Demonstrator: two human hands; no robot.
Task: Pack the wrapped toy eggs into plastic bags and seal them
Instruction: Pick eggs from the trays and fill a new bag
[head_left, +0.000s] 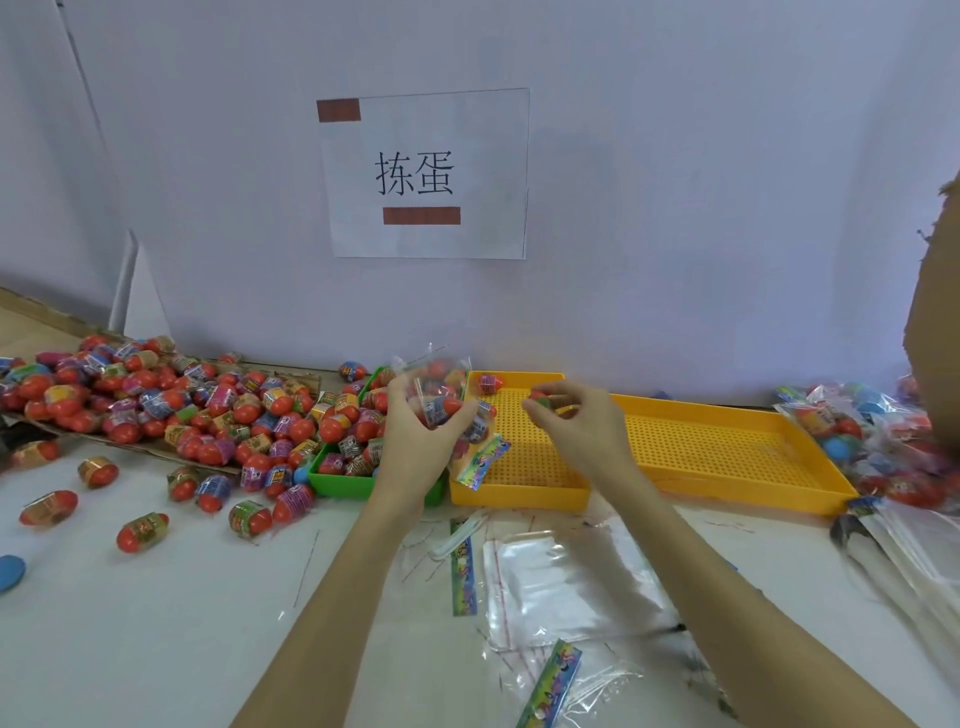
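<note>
Head view: hands packing glossy wrapped eggs.
Left hand (423, 434) grips a crinkled clear bag (441, 387); right hand (579, 421) pinches an egg (540, 399) above the perforated yellow tray (727, 447).

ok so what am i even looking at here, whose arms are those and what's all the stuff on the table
There is no machine here. A person wears a camera on their head, so you see their own two bare arms reaching forward. The left hand grips a clear plastic bag already holding several wrapped toy eggs. The right hand pinches one more egg in its fingers, beside the bag. A big pile of eggs lies to the left, some in a green tray. Under the hands sits a yellow tray. Empty bags lie nearer the person, and filled bags are heaped on the right. A paper sign hangs on the wall.
</note>
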